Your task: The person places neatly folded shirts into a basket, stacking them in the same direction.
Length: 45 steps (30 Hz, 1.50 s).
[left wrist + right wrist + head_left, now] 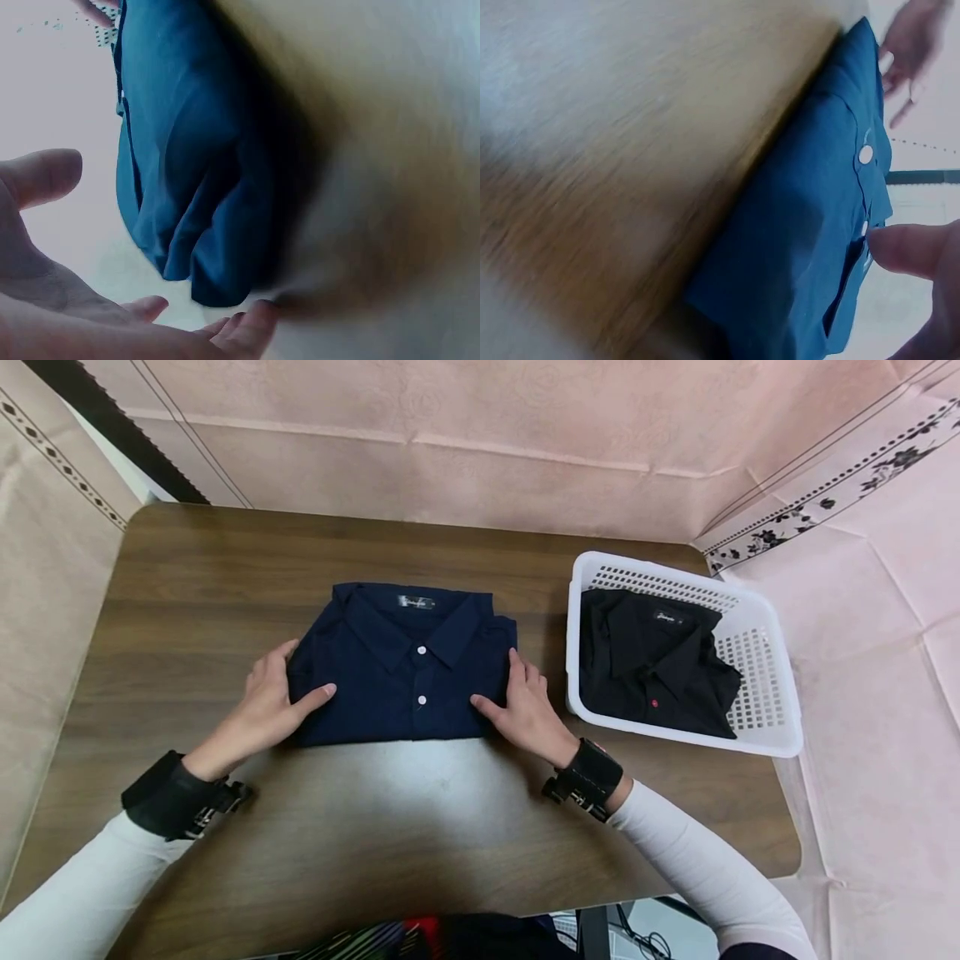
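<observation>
A navy blue shirt, folded into a neat rectangle, lies on the wooden table with its collar toward the far side and two white buttons showing. My left hand is at its left edge, thumb over the top and fingers along the side. In the left wrist view the thumb stands apart from the folded layers of the shirt, fingertips right by its edge. At the right edge is my right hand, its thumb extended over the front. The right wrist view shows that thumb beside the button placket; the other fingers are hidden.
To the right, a white perforated basket holds a folded black shirt with a red button. Pale cloth hangs behind the table and at its sides. Cables show below the near edge.
</observation>
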Available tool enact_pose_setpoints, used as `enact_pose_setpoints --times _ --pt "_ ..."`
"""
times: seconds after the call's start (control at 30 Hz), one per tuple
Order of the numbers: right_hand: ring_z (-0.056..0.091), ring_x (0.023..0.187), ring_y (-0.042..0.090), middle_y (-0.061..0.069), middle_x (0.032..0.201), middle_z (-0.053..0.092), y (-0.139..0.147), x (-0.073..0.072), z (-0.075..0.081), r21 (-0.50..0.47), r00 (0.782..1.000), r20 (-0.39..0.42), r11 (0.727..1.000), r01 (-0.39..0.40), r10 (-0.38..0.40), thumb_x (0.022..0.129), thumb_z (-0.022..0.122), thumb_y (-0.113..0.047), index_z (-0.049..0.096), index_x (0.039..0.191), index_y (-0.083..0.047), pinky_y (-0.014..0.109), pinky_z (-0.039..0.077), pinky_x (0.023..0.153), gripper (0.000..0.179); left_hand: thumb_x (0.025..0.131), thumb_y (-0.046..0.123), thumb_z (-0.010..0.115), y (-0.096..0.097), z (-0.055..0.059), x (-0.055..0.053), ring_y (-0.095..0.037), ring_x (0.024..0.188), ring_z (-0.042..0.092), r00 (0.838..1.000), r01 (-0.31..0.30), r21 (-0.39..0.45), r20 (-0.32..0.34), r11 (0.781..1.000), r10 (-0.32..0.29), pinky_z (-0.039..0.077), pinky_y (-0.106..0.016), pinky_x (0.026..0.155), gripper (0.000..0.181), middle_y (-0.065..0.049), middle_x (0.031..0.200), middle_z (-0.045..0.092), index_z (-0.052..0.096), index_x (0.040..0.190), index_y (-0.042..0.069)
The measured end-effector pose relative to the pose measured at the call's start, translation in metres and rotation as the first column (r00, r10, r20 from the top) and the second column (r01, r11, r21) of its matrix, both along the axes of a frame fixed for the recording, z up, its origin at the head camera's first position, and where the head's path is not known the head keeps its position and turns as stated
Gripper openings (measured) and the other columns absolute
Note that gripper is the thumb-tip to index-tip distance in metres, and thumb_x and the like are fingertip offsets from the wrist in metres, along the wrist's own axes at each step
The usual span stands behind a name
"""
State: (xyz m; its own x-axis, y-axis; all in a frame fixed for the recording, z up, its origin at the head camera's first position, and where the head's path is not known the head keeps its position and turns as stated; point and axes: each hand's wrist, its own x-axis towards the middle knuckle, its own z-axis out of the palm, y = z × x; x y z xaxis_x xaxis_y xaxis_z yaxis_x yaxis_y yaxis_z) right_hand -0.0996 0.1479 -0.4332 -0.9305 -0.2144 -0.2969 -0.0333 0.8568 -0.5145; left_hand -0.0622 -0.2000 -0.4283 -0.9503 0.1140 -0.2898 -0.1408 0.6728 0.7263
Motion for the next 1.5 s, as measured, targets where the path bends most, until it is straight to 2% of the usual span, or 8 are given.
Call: enact_pose_setpoints --times 0.2,0.37,0.53,0.7,0.8,0.93,1.23,1.5 --pt "0.023 0.144 0.036 0.026 0.159 0.02 0.002 -0.011 0.001 -0.096 0.996 0.077 0.993 0.061 -0.054 0.089 0.058 -0.054 0.007 0.157 0.001 0.048 0.026 0.116 0.101 0.095 0.054 0.05 -0.001 -0.001 -0.004 -0.051 0.144 -0.005 0.991 -0.054 0.14 0.13 0.989 0.036 0.009 -0.07 0.11 0.1 -0.03 0.16 -0.008 -0.012 0.156 0.007" --pt "0.029 0.142 0.027 0.018 0.159 0.026 0.002 -0.019 0.005 -0.263 0.983 0.158 0.956 0.132 -0.092 0.09 0.061 -0.047 0.011 0.158 -0.004 0.045 0.027 0.116 0.095 0.093 0.055 0.051 -0.002 -0.002 -0.008 -0.044 0.146 -0.003 0.966 -0.139 0.321 0.254 0.937 0.056 0.01 -0.065 0.113 0.104 -0.027 0.16 -0.012 -0.024 0.154 0.015" --pt "0.034 0.139 0.023 0.014 0.156 0.032 -0.001 -0.025 0.006 -0.413 0.933 0.333 0.869 0.273 -0.135 0.09 0.065 -0.042 0.017 0.156 -0.005 0.043 0.028 0.115 0.09 0.094 0.05 0.054 -0.006 -0.003 -0.011 -0.037 0.147 0.011 0.936 -0.225 0.46 0.347 0.859 0.059 0.013 -0.055 0.117 0.106 -0.025 0.161 0.005 -0.026 0.153 0.011" --pt "0.051 0.124 0.023 0.012 0.14 0.05 -0.004 -0.029 0.003 -0.516 0.862 0.488 0.753 0.409 -0.133 0.088 0.069 -0.033 0.035 0.146 -0.004 0.041 0.04 0.107 0.073 0.095 0.044 0.056 -0.009 -0.003 -0.015 -0.023 0.146 0.018 0.901 -0.292 0.575 0.433 0.764 0.018 0.022 -0.041 0.117 0.099 -0.015 0.162 0.015 -0.011 0.157 0.006" --pt "0.061 0.111 0.023 0.011 0.127 0.06 -0.005 -0.029 0.001 -0.53 0.831 0.544 0.719 0.45 -0.119 0.088 0.07 -0.031 0.043 0.138 -0.007 0.039 0.049 0.096 0.062 0.096 0.042 0.057 -0.01 -0.004 -0.015 -0.019 0.146 0.019 0.892 -0.291 0.611 0.452 0.736 -0.023 0.033 -0.029 0.111 0.091 -0.01 0.163 0.015 0.001 0.158 0.005" --pt "0.065 0.103 0.021 0.011 0.12 0.065 -0.006 -0.029 -0.001 -0.528 0.823 0.556 0.716 0.456 -0.114 0.087 0.071 -0.032 0.047 0.133 -0.01 0.035 0.054 0.086 0.057 0.097 0.036 0.057 -0.007 -0.007 -0.016 -0.019 0.145 0.024 0.893 -0.273 0.653 0.445 0.706 -0.066 0.043 -0.019 0.098 0.083 -0.009 0.163 0.018 0.01 0.158 0.004" --pt "0.067 0.101 0.022 0.01 0.117 0.068 -0.008 -0.03 -0.005 -0.524 0.818 0.569 0.729 0.44 -0.085 0.085 0.073 -0.037 0.049 0.131 -0.012 0.036 0.054 0.086 0.057 0.097 0.028 0.059 -0.004 -0.01 -0.016 -0.006 0.118 0.056 0.884 -0.315 0.685 0.463 0.656 -0.059 0.051 -0.027 0.092 0.076 -0.008 0.152 0.038 0.018 0.156 0.005" --pt "0.069 0.095 0.022 0.009 0.11 0.071 -0.011 -0.03 -0.005 -0.516 0.808 0.585 0.735 0.441 -0.075 0.085 0.073 -0.035 0.059 0.12 -0.01 0.034 0.056 0.08 0.046 0.095 0.023 0.062 0.001 -0.011 -0.016 -0.006 0.117 0.056 0.871 -0.349 0.697 0.488 0.627 -0.057 0.051 -0.027 0.092 0.078 -0.005 0.156 0.034 0.016 0.158 0.012"
